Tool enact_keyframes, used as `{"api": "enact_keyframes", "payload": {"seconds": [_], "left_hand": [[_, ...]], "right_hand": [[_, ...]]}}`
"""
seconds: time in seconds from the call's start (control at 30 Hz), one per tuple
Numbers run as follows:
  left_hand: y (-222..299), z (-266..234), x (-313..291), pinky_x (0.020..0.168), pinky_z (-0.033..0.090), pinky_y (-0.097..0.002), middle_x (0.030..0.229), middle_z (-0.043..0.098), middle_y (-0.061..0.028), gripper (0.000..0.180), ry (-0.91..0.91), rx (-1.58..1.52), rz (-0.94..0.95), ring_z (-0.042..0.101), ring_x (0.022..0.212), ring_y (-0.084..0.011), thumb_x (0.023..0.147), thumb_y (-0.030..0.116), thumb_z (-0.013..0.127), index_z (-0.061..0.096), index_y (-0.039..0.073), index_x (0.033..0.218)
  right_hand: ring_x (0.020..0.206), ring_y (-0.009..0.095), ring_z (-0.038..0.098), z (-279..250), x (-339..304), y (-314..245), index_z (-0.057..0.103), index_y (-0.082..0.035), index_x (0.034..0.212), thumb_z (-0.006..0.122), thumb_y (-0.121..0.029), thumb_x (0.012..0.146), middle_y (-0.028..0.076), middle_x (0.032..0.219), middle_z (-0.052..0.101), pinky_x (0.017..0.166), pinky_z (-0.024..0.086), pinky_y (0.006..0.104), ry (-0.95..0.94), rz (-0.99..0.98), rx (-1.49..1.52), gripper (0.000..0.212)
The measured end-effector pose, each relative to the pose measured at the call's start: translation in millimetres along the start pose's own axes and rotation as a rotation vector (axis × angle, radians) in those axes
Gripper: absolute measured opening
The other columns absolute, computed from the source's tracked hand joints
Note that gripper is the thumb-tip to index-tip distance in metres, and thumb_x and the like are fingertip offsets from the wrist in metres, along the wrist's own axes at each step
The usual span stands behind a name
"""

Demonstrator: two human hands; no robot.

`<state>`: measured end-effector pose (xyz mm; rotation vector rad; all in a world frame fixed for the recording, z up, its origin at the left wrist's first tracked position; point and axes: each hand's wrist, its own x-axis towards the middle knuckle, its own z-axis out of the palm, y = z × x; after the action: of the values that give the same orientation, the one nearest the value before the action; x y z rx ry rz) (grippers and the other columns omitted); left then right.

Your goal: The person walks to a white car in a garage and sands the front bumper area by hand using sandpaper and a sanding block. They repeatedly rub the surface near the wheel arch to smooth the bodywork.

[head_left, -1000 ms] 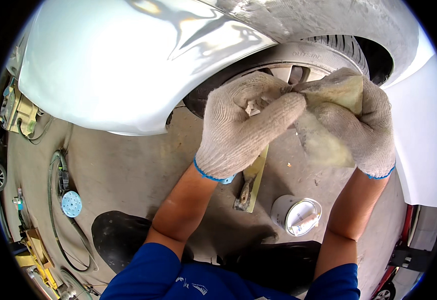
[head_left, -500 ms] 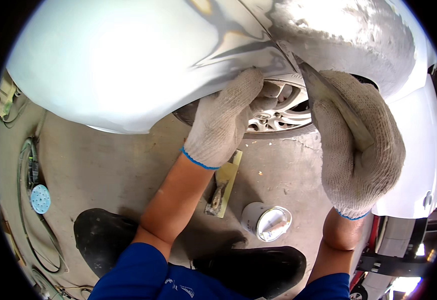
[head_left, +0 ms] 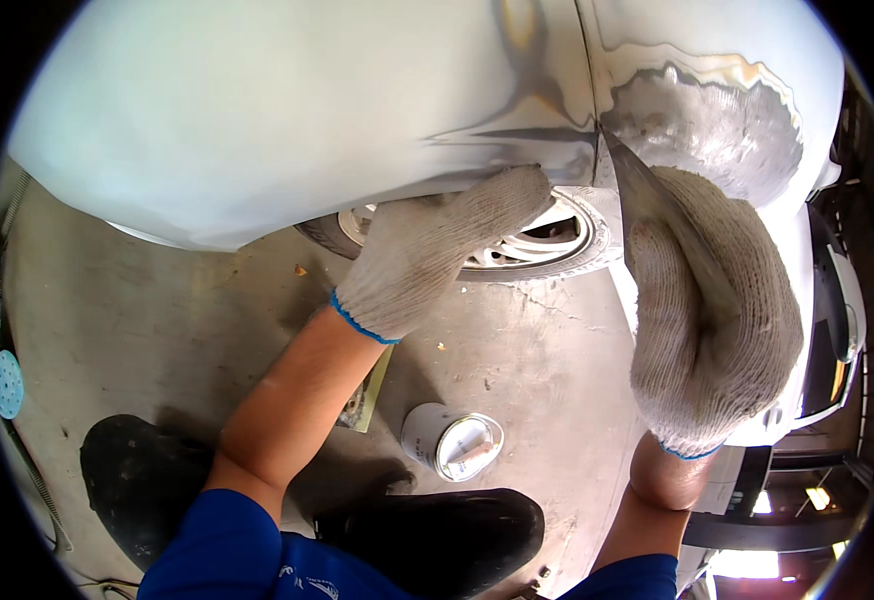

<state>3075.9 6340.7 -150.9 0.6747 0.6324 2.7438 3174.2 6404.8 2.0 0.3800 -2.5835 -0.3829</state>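
My left hand [head_left: 447,240], in a knitted grey-white glove with a blue cuff, reaches to the lower edge of a pale car panel [head_left: 257,120] above the wheel [head_left: 527,262]. One digit stretches along that edge; the other fingers are mostly hidden, and no held thing shows. My right hand [head_left: 757,330], gloved alike, is closed round a putty knife [head_left: 662,200] with a tapered grey blade. The blade's tip is at the seam [head_left: 597,130] between the panels, beside a sanded bare-metal patch [head_left: 707,125] with wavy paint edges.
On the concrete floor stands a white can [head_left: 435,440] with a pale object at its top. A yellowish board [head_left: 369,395] lies partly behind my left forearm. At the far left are a blue perforated sanding disc [head_left: 7,384] and hoses. Another vehicle [head_left: 832,320] stands to the right.
The view has shifted rightward, showing more of the bare-metal patch. Both hands keep nearly the same pose; the left hand's other fingers, seen in part before, are now hidden.
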Motion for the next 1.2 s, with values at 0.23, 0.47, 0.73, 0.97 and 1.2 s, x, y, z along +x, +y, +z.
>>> {"api": "enact_keyframes", "payload": {"seconds": [0.23, 0.47, 0.73, 0.97, 1.2], "left_hand": [[5.5, 1.3, -5.9, 0.068, 0.046, -0.0276, 0.090, 0.062, -0.0058, 0.018, 0.029, 0.072, -0.099, 0.056, 0.077, -0.0128, 0.089, 0.015, 0.064, 0.061, 0.001, 0.099], [12.7, -0.1, -8.0, 0.058, 0.041, -0.0250, 0.069, 0.057, -0.0021, 0.025, 0.110, 0.149, -0.239, 0.052, 0.064, -0.0107, 0.091, 0.024, 0.064, 0.060, 0.003, 0.078], [13.9, -3.8, -5.4, 0.058, 0.042, -0.0253, 0.070, 0.058, -0.0022, 0.021, 0.044, 0.148, -0.192, 0.052, 0.063, -0.0102, 0.090, 0.021, 0.065, 0.060, 0.003, 0.081], [16.6, -2.7, -4.3, 0.058, 0.044, -0.0256, 0.074, 0.060, -0.0030, 0.015, 0.058, 0.164, -0.247, 0.055, 0.064, -0.0108, 0.086, 0.016, 0.068, 0.062, 0.002, 0.087], [13.9, -1.4, -7.7, 0.058, 0.045, -0.0260, 0.081, 0.063, -0.0038, 0.016, 0.079, 0.122, -0.190, 0.056, 0.067, -0.0110, 0.084, 0.013, 0.070, 0.063, 0.001, 0.092]], "right_hand": [[0.079, 0.022, 0.069, -1.2, -6.1, -7.1, 0.067, 0.005, 0.100, 0.068, 0.001, 0.082, 0.017, 0.089, 0.070, 0.071, 0.054, 0.0303, -0.032, 0.171, 0.081, 0.018], [0.073, 0.021, 0.067, -0.1, -0.1, -9.0, 0.067, 0.006, 0.098, 0.065, 0.005, 0.082, 0.016, 0.085, 0.069, 0.065, 0.053, 0.0291, -0.073, 0.059, -0.126, 0.016], [0.072, 0.023, 0.066, 0.0, -0.8, -2.7, 0.067, 0.006, 0.096, 0.064, 0.007, 0.082, 0.017, 0.082, 0.066, 0.065, 0.051, 0.0295, -0.115, 0.048, -0.054, 0.015], [0.077, 0.023, 0.067, -4.7, 1.4, -2.3, 0.065, 0.007, 0.101, 0.067, 0.006, 0.080, 0.017, 0.090, 0.069, 0.073, 0.053, 0.0308, -0.041, -0.061, -0.103, 0.021], [0.071, 0.021, 0.066, -1.7, 2.3, -7.5, 0.065, 0.007, 0.100, 0.066, 0.006, 0.081, 0.017, 0.087, 0.068, 0.066, 0.053, 0.0295, -0.002, -0.063, -0.110, 0.019]]}}
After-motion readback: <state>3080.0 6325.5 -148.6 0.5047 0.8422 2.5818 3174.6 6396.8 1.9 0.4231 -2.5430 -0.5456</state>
